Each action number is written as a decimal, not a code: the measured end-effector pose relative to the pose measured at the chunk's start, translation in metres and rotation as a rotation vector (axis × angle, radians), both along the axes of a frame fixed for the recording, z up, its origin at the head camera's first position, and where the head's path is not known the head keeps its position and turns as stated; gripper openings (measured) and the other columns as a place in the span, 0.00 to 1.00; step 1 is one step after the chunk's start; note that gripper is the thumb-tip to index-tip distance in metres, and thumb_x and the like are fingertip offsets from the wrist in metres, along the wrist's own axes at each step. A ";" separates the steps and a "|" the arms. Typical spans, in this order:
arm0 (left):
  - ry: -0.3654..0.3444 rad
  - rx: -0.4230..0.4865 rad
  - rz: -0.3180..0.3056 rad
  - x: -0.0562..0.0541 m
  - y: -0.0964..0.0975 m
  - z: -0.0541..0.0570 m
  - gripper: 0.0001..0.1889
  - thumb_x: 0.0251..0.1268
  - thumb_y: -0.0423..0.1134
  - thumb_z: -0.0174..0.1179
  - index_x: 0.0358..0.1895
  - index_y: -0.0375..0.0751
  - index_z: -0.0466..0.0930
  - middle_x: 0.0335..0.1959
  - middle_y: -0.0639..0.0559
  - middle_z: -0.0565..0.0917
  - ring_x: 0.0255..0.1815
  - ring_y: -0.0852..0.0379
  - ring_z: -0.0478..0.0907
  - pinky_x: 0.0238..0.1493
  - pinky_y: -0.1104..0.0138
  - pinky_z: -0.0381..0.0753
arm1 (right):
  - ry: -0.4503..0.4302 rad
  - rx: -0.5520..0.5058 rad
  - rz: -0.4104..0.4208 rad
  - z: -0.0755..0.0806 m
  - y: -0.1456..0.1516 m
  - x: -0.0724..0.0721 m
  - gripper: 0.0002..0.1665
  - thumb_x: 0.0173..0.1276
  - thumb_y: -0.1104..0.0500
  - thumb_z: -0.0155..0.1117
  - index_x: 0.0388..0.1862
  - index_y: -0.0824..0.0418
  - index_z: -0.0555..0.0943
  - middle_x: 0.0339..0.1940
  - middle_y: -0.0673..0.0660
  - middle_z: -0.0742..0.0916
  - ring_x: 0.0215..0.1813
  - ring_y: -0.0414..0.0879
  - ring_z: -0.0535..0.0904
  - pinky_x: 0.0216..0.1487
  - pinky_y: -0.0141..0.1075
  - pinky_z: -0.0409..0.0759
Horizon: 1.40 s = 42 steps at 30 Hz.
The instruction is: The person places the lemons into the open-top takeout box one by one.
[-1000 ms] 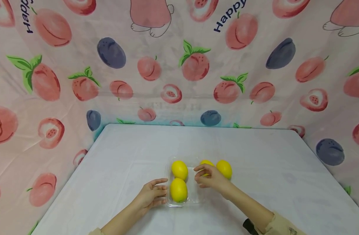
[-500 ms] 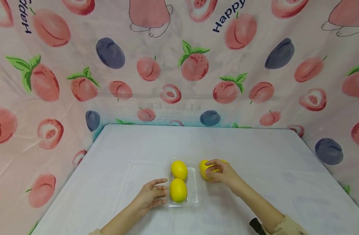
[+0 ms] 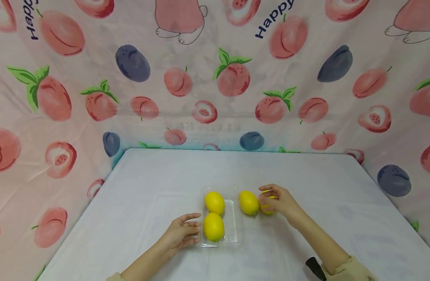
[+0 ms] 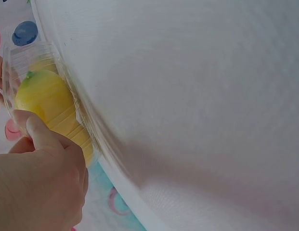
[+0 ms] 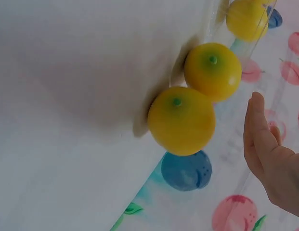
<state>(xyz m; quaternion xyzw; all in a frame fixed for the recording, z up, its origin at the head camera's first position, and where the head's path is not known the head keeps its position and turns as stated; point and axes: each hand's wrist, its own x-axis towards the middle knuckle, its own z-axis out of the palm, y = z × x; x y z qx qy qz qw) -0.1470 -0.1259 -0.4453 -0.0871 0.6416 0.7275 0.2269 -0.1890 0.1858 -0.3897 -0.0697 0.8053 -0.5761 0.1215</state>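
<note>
A clear plastic box (image 3: 231, 224) lies on the table, with two yellow lemons (image 3: 214, 227) in its left half. My left hand (image 3: 181, 233) is at the box's left side, fingertips right at its wall. Right of the box, two more lemons sit side by side on the cloth, the nearer-to-box lemon (image 3: 248, 203) in full view. Over the far-right lemon (image 3: 268, 210) hovers my right hand (image 3: 281, 203), partly covering it. In the right wrist view that hand (image 5: 272, 154) has extended fingers, apart from the right lemon (image 5: 180, 122) and its neighbour (image 5: 214, 72).
White cloth covers the table (image 3: 158, 175). Behind and beside it hangs a curtain (image 3: 207, 93) printed with peaches and dark blue fruit. A black object (image 3: 314, 268) shows by the right sleeve (image 3: 350, 270).
My right hand has moved right, from over the box's right side past the nearer loose lemon to the far-right one. The left hand, box and lemons have stayed in place.
</note>
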 end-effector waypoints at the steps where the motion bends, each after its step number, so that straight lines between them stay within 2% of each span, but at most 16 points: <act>1: 0.001 0.000 -0.001 0.000 0.000 0.000 0.25 0.61 0.27 0.57 0.63 0.33 0.65 0.36 0.52 0.78 0.32 0.61 0.77 0.36 0.69 0.85 | -0.002 -0.007 -0.005 0.000 0.002 -0.001 0.27 0.69 0.59 0.58 0.60 0.73 0.67 0.51 0.70 0.78 0.45 0.52 0.82 0.49 0.45 0.83; 13: 0.013 -0.004 -0.021 0.000 -0.002 -0.003 0.27 0.62 0.27 0.56 0.65 0.31 0.63 0.37 0.53 0.77 0.31 0.61 0.77 0.36 0.68 0.85 | -0.002 0.004 -0.064 -0.005 0.024 -0.015 0.27 0.69 0.61 0.56 0.61 0.76 0.64 0.50 0.70 0.79 0.43 0.49 0.83 0.50 0.44 0.83; 20: 0.008 0.006 -0.020 -0.001 -0.001 -0.003 0.26 0.62 0.27 0.56 0.65 0.32 0.63 0.36 0.54 0.77 0.30 0.62 0.78 0.36 0.69 0.85 | 0.004 0.064 -0.087 -0.009 0.033 -0.022 0.27 0.70 0.59 0.56 0.61 0.75 0.65 0.48 0.66 0.80 0.42 0.47 0.82 0.49 0.44 0.83; 27: 0.006 0.014 -0.039 -0.002 -0.003 -0.002 0.26 0.62 0.27 0.56 0.64 0.32 0.63 0.36 0.54 0.77 0.32 0.61 0.77 0.37 0.68 0.85 | 0.044 0.130 -0.092 -0.015 0.037 -0.031 0.27 0.70 0.60 0.56 0.60 0.77 0.65 0.46 0.70 0.79 0.40 0.50 0.81 0.45 0.42 0.85; 34: 0.012 0.013 -0.061 -0.004 -0.004 0.000 0.26 0.62 0.27 0.55 0.65 0.32 0.62 0.36 0.55 0.77 0.33 0.61 0.76 0.38 0.68 0.85 | -0.050 0.265 -0.037 -0.020 0.041 -0.044 0.33 0.70 0.52 0.57 0.62 0.74 0.64 0.49 0.71 0.77 0.41 0.52 0.79 0.42 0.41 0.85; 39: 0.016 0.018 -0.072 -0.004 -0.004 -0.001 0.26 0.63 0.27 0.54 0.65 0.31 0.61 0.35 0.55 0.77 0.33 0.61 0.75 0.38 0.68 0.85 | -0.115 0.306 0.021 -0.025 0.039 -0.048 0.33 0.70 0.49 0.57 0.62 0.72 0.65 0.46 0.69 0.78 0.33 0.47 0.77 0.38 0.40 0.85; 42: 0.017 0.016 -0.071 -0.004 -0.004 0.000 0.26 0.63 0.27 0.54 0.65 0.32 0.61 0.34 0.56 0.76 0.33 0.62 0.75 0.38 0.69 0.85 | -0.123 0.329 0.037 -0.027 0.037 -0.050 0.32 0.70 0.49 0.56 0.60 0.72 0.67 0.44 0.68 0.79 0.30 0.47 0.76 0.36 0.40 0.85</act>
